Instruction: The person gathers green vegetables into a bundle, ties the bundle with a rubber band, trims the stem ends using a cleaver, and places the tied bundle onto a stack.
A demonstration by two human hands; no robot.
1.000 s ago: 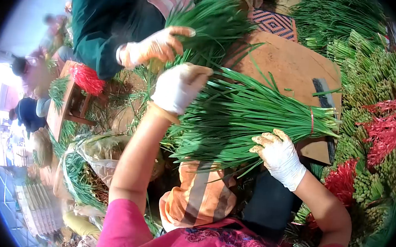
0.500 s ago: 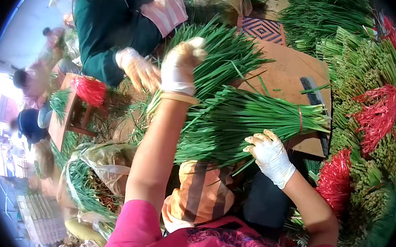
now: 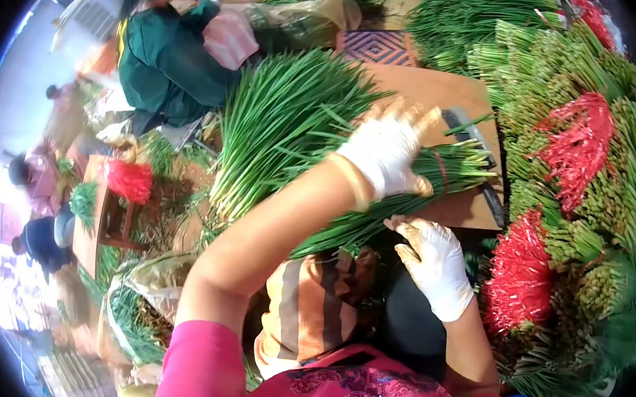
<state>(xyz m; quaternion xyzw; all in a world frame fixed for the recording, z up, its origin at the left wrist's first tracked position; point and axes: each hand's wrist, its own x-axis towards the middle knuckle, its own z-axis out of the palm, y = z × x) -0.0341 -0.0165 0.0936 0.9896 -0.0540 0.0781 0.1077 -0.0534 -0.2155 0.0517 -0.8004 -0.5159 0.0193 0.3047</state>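
Observation:
A bundle of garlic chives (image 3: 468, 165), tied near its stem end with a red band (image 3: 440, 171), lies across the wooden board (image 3: 437, 89). Over its middle reaches my left hand (image 3: 389, 150) in a white glove, fingers spread and slightly blurred, overlapping the leaves in this view. My right hand (image 3: 437, 268), also gloved, is open just below the board's near edge, its fingertips close beneath the bundle. Left of the board spreads a big heap of loose chives (image 3: 279, 119). A dark metal strip (image 3: 493, 205) runs along the board's right side, partly under the stems.
Stacked chive bundles (image 3: 512, 57) line the right side, with red plastic strips (image 3: 523, 277) lying on them. Another person (image 3: 167, 60) sits at the upper left. A small wooden bench (image 3: 90, 235) holds more red strips. A plastic bag of greens (image 3: 152, 282) stands at lower left.
My left hand has swung right and down from the loose heap to above the tied bundle. My right hand is slightly lower. The other person's gloved hand has drawn back from the heap.

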